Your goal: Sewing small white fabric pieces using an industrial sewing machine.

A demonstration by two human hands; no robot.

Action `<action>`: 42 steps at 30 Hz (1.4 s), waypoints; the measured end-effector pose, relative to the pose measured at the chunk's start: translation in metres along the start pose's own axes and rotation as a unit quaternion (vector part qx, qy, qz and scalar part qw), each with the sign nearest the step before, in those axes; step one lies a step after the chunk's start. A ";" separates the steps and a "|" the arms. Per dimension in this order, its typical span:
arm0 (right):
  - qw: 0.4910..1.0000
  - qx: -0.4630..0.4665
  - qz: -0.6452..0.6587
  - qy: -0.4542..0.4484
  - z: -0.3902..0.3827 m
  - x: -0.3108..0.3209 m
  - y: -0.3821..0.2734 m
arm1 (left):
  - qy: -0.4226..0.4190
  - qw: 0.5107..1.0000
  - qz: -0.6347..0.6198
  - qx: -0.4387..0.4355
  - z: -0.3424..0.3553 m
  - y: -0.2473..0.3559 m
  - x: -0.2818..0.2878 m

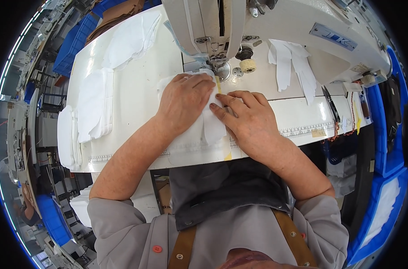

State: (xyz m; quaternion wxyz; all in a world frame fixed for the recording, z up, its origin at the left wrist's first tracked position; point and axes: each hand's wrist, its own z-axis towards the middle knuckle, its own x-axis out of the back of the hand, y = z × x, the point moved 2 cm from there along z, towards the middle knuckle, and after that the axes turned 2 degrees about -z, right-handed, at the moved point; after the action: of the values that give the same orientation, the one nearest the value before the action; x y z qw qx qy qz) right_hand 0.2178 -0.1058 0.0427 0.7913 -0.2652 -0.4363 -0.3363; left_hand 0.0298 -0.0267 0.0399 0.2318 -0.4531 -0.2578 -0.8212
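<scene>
A person's left hand lay bent-fingered over white fabric just near of the sewing machine, as the right hand's spread fingers met its right side; whether either pinched the cloth could not be told. The fabric reached toward the worktable's near edge. Open tabletop stretched left to stacked white pieces; scissors lay well apart, right.

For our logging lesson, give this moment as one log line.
left hand: on white fabric; right hand: touching same fabric; sewing machine: beyond hands; white strips: at right
</scene>
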 end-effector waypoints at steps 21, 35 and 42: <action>0.999 -0.033 -0.008 0.003 0.010 -0.007 0.006 | -0.024 0.996 -0.082 0.031 0.004 -0.011 -0.006; 1.000 -0.025 0.008 0.008 0.001 -0.007 0.010 | -0.079 0.986 -0.147 0.028 -0.030 0.058 0.038; 0.989 -0.060 0.134 0.010 -0.034 0.021 0.002 | -0.002 0.988 -0.151 0.022 -0.046 0.055 0.024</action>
State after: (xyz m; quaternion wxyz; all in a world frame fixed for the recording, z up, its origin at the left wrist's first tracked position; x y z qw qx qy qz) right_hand 0.2448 -0.1347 0.0447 0.8165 -0.3645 -0.3678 -0.2554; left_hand 0.0237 -0.1009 0.0512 0.1141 -0.4051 -0.3416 -0.8403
